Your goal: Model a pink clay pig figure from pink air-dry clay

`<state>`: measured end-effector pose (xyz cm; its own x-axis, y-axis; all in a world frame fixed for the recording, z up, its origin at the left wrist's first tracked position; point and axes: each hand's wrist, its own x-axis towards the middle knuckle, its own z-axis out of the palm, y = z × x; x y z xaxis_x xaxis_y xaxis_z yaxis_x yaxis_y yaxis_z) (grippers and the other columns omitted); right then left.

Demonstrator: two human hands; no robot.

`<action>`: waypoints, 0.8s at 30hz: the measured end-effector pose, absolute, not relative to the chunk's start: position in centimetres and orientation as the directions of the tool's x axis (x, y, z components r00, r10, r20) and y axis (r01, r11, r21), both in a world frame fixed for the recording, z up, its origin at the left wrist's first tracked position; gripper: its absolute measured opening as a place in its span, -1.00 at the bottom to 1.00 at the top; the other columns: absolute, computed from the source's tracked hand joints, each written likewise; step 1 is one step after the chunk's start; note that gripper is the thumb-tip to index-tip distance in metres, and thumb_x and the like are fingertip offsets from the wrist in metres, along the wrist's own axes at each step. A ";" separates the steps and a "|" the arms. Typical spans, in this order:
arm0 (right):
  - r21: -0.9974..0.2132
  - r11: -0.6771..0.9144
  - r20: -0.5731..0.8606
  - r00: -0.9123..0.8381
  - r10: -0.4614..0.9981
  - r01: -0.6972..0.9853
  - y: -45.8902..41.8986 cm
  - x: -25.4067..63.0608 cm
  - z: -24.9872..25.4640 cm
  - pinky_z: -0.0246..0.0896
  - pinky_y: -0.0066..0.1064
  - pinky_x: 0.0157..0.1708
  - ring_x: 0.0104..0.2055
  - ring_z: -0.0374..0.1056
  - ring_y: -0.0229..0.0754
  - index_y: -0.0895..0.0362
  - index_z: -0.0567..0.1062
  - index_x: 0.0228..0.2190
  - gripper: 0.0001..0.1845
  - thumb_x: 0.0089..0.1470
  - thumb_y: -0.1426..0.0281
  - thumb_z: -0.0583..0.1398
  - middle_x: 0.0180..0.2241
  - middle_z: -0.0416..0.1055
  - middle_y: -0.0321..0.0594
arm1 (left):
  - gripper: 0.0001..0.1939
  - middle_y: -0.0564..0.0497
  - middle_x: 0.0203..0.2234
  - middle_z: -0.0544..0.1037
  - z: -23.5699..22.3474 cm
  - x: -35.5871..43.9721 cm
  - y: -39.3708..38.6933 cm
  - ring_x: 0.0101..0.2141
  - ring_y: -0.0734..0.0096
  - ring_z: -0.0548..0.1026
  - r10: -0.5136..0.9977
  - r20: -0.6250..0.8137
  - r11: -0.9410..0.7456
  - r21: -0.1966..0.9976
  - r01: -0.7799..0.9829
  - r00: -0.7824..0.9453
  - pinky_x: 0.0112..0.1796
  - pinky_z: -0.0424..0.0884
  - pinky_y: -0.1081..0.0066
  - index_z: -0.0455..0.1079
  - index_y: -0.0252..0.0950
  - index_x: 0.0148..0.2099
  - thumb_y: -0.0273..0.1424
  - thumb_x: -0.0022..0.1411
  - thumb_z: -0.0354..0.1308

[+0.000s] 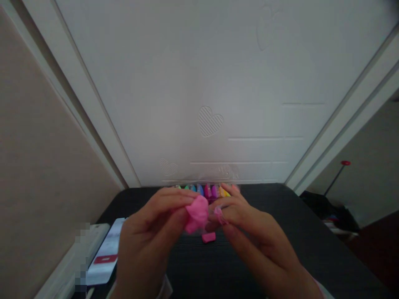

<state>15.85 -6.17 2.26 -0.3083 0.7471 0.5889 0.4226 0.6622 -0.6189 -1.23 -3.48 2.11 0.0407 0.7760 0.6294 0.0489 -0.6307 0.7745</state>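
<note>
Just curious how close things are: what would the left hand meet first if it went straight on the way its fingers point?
Beyond the pink lump it holds, the left hand would probably meet the right hand or the pinkish film pinched there; depth is unclear, so I can't say which.

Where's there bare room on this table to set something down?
The widest free patch of the dark table spans from the right hand to the table's right edge. Another lies nearer you, before the small pink block. It's crowded far middle by the coloured row and left by the phone.
</note>
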 end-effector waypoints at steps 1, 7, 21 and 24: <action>-0.629 0.657 0.583 -0.308 0.752 0.415 -6.1 15.9 2.2 -0.20 -0.17 0.19 -0.12 0.30 -0.32 0.07 0.36 -0.23 -0.79 0.10 0.51 0.03 -0.24 0.42 -0.32 | -0.83 0.18 -0.34 0.52 2.1 -1.2 -3.4 -0.31 0.57 0.48 0.812 0.582 -0.583 0.812 -0.025 -0.042 -0.27 0.42 0.61 0.42 -0.09 -0.27 -0.48 0.17 0.06; -0.509 0.714 0.623 -0.366 0.691 0.481 -5.7 15.8 2.1 -0.30 -0.11 0.20 -0.08 0.27 -0.29 0.09 0.36 -0.25 -0.77 0.05 0.56 0.03 -0.23 0.42 -0.28 | -0.85 0.12 -0.32 0.52 2.8 -1.2 -4.1 -0.27 0.49 0.46 0.727 0.686 -0.669 0.713 0.209 -0.015 -0.23 0.40 0.52 0.46 -0.13 -0.30 -0.48 0.08 0.14; -0.554 0.691 0.643 -0.288 0.709 0.464 -5.7 15.9 1.8 -0.22 -0.08 0.18 -0.11 0.29 -0.26 0.11 0.33 -0.30 -0.82 0.07 0.54 0.01 -0.29 0.40 -0.27 | -0.78 0.12 -0.33 0.54 2.5 -1.1 -2.7 -0.39 0.55 0.48 0.824 0.475 -0.560 0.763 -0.322 -0.309 -0.36 0.46 0.58 0.45 -0.10 -0.25 -0.50 0.10 0.09; -0.482 0.723 0.667 -0.328 0.669 0.494 -5.3 15.9 1.5 -0.26 -0.05 0.19 -0.04 0.24 -0.25 0.11 0.31 -0.27 -0.79 0.03 0.59 0.04 -0.30 0.39 -0.28 | -0.86 0.12 -0.44 0.51 2.5 -1.8 -2.3 -0.33 0.43 0.47 0.780 0.531 -0.624 0.695 -0.357 -0.331 -0.37 0.48 0.49 0.45 -0.16 -0.51 -0.52 -0.03 0.16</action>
<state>15.93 -5.31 1.52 -0.3275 0.6689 0.6673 0.4945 0.7231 -0.4822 -1.82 -2.26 2.52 -0.3311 0.7802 0.5308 -0.3567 -0.6242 0.6951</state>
